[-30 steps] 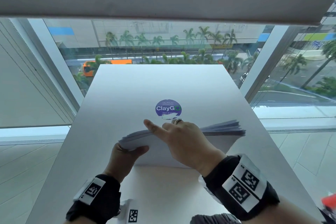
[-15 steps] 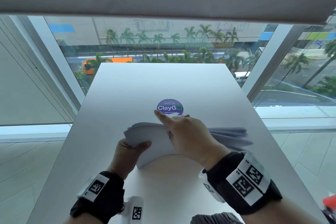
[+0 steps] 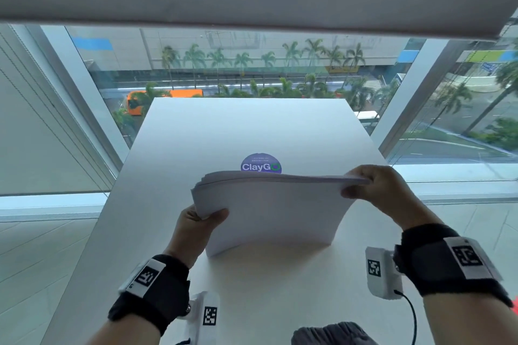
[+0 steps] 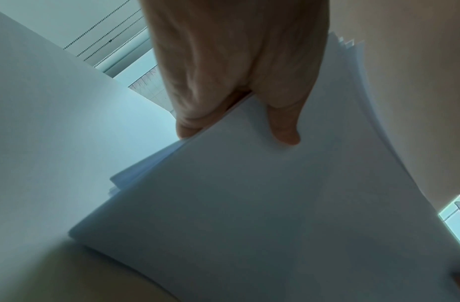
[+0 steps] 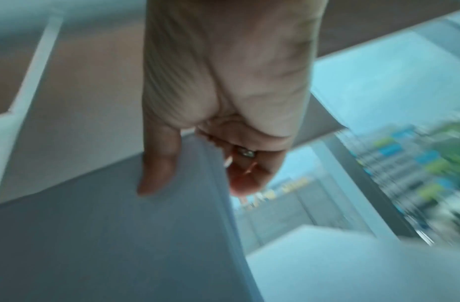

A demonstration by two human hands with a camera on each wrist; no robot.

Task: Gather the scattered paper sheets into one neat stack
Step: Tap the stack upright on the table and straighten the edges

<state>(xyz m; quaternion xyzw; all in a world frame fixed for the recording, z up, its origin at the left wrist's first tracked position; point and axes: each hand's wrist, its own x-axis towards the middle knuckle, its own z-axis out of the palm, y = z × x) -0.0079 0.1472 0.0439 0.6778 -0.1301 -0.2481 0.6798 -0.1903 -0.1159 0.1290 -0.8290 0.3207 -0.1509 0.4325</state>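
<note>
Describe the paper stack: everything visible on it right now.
The paper stack is a thick bundle of plain white sheets, stood on its lower edge on the white table and bowed, its blank face toward the camera. The top edges are fanned and uneven, not yet flush. The left hand grips its left edge low down, thumb on the front; the right hand pinches the upper right corner. It hides the lower part of the round ClayGo sticker behind it.
</note>
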